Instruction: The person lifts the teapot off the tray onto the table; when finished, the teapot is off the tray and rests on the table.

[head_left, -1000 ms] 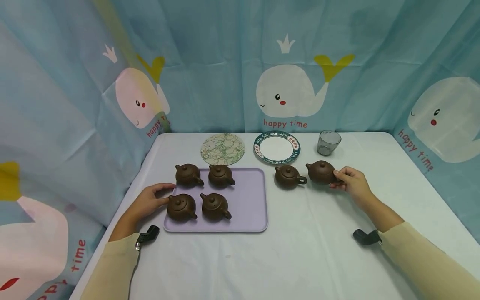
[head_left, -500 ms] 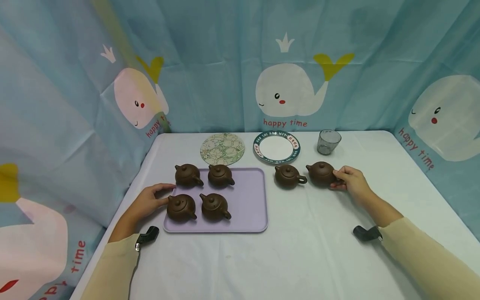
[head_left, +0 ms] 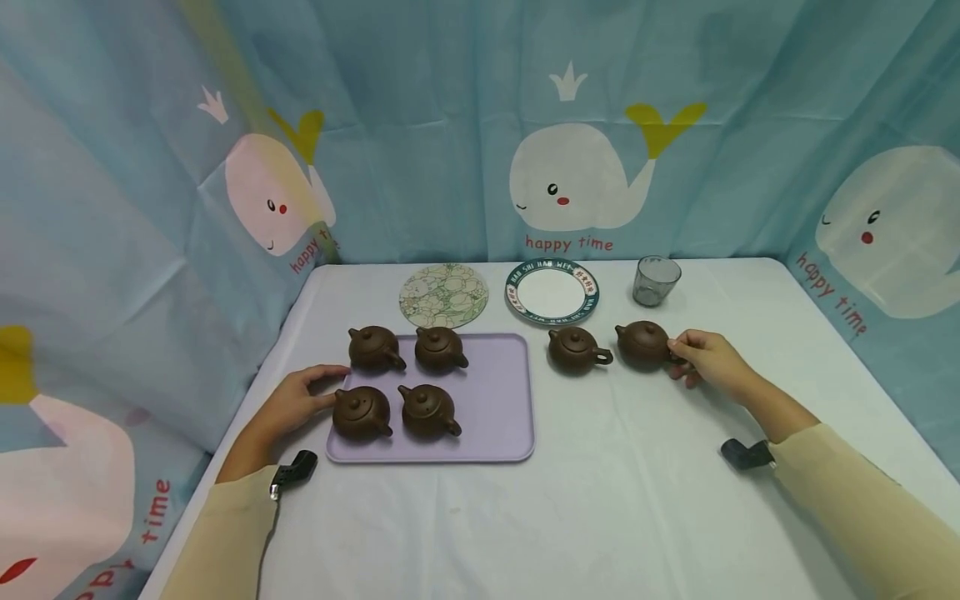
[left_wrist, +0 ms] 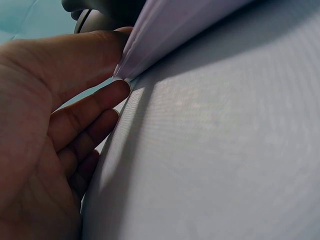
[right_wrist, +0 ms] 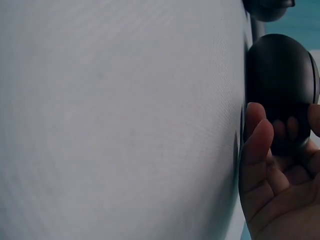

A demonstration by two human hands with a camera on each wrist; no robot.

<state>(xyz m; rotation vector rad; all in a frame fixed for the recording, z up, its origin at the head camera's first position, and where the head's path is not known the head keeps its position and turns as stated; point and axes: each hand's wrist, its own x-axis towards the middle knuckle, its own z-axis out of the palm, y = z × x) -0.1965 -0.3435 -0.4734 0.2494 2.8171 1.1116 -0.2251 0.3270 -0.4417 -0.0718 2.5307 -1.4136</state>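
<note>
My right hand (head_left: 712, 362) is at the handle of a dark brown teapot (head_left: 643, 345) right of the tray, its thumb on top of the handle. In the right wrist view, fingers (right_wrist: 260, 142) lie beside that teapot's handle loop, partly seen through it. A second brown teapot (head_left: 574, 351) stands just to its left. My left hand (head_left: 296, 402) touches the left rim of a lilac tray (head_left: 495, 400), thumb and index finger spread apart. In the left wrist view, fingertips (left_wrist: 120, 90) meet the tray's edge. Several matching teapots (head_left: 429, 412) stand on the tray's left part.
Behind the tray lie a round floral mat (head_left: 444, 296) and a plate with a green patterned rim (head_left: 512, 292). A clear glass cup (head_left: 656, 282) stands at the back right. Whale-print curtains (head_left: 420, 167) enclose the white-covered table (head_left: 480, 533).
My right hand and forearm have shifted slightly right, with the teapot it holds moving a little the same way. The left hand keeps its place at the tray.
</note>
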